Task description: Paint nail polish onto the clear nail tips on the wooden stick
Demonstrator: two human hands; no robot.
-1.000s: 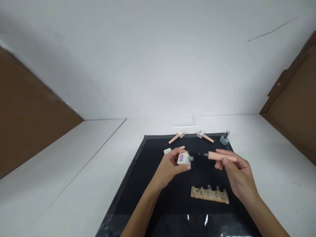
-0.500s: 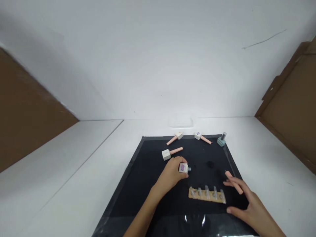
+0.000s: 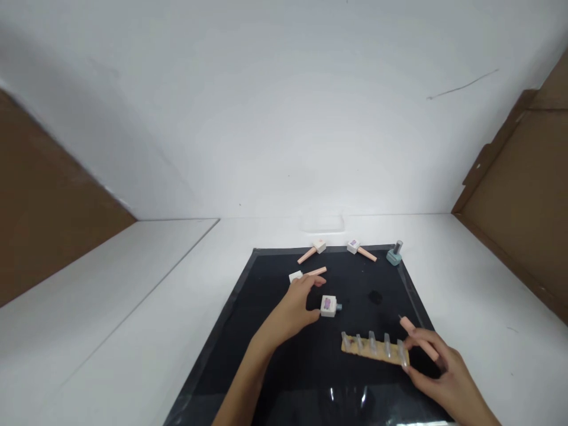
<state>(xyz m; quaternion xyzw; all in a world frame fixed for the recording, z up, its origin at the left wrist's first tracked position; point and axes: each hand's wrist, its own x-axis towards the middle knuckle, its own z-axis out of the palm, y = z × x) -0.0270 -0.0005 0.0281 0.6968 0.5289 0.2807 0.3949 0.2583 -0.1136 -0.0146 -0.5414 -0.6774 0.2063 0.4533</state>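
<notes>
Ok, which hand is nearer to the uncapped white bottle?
Left. The left hand is just left of the uncapped white bottle, thumb beside it; the right hand is farther off, nearer you and to the right, at the tan strip's end.

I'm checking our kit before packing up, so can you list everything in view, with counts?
Open bottle: 1, white with purple mark, mid-mat
Capped bottles: 3, white with pink caps, two at mat's far edge, one partly behind left hand
Teal bottle: 1, grey cap, far right corner
Brush cap: 1, pink, in right hand
Strip: 1, tan, near right
Tips: 5, clear, across strip
Mat: 1, black, centre
Tabletop: 1, white, around mat
Wall: 1, white, behind
Side panels: 2, brown, left and right
Faint rectangular shape: 1, whitish, behind mat, identity unclear
Left hand: 1, bare, beside open bottle
Right hand: 1, bare, at strip's right end
</notes>
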